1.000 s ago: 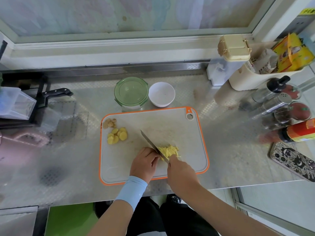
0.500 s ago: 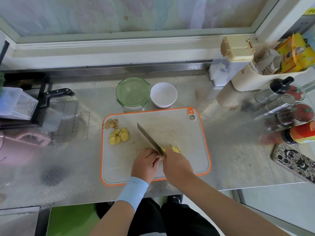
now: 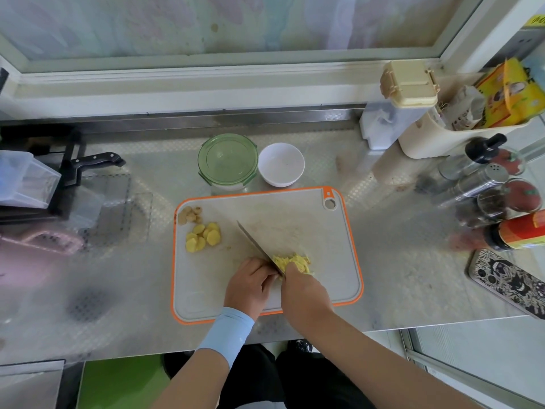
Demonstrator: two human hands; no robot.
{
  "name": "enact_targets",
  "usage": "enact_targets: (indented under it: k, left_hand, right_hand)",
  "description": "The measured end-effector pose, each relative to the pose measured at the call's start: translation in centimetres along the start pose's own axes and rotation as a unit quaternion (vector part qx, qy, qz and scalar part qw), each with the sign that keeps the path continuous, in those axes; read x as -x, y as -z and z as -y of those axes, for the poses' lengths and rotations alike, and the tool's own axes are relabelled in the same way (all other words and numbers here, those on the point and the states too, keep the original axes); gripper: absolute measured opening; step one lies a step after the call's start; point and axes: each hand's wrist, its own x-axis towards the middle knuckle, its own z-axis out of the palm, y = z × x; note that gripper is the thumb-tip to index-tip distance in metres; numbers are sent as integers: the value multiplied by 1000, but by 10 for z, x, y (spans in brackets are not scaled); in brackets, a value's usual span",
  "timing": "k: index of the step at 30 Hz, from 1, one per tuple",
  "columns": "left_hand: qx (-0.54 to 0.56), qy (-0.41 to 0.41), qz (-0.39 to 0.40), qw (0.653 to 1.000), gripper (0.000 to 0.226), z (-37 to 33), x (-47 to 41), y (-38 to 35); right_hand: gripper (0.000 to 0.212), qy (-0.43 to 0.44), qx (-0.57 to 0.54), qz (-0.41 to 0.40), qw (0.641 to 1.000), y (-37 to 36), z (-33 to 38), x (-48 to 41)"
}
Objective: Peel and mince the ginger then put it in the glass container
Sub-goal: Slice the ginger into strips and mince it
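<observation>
Ginger shreds touch the knife on the board's front half

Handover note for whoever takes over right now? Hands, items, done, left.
Right hand grips the knife, blade angled across the cutting board. Left hand curled beside the blade; what it holds is hidden.
Shredded ginger right of blade; peeled slices and brownish bits at board's left. Glass container behind board, lid on.
Done: peeling, slicing, some shredding.
Left: mince the rest, open container, load it.
</observation>
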Motion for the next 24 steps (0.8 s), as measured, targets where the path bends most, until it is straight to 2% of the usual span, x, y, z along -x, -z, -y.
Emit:
enact_targets:
  k: [3, 7, 13, 20, 24]
  left_hand:
    - [-15, 10, 2, 1000, 19, -1, 0, 0]
    - [-26, 20, -4, 999, 23, -4, 0, 1]
    - [-8, 15, 4, 1000, 11, 2, 1, 1]
    - [3, 15, 14, 1000, 6, 4, 3, -1]
    - [4, 8, 12, 1000, 10, 2, 2, 0]
  right_hand:
    - [24, 14, 12, -4, 1000, 7, 12, -14]
    - [19, 17, -19, -2, 1000, 15, 16, -18]
    - [9, -4, -28, -12, 1000, 8, -4, 8]
    - [24, -28, -27, 5, 999, -4, -14, 14]
    - [10, -14, -41, -11, 999, -1, -3, -1]
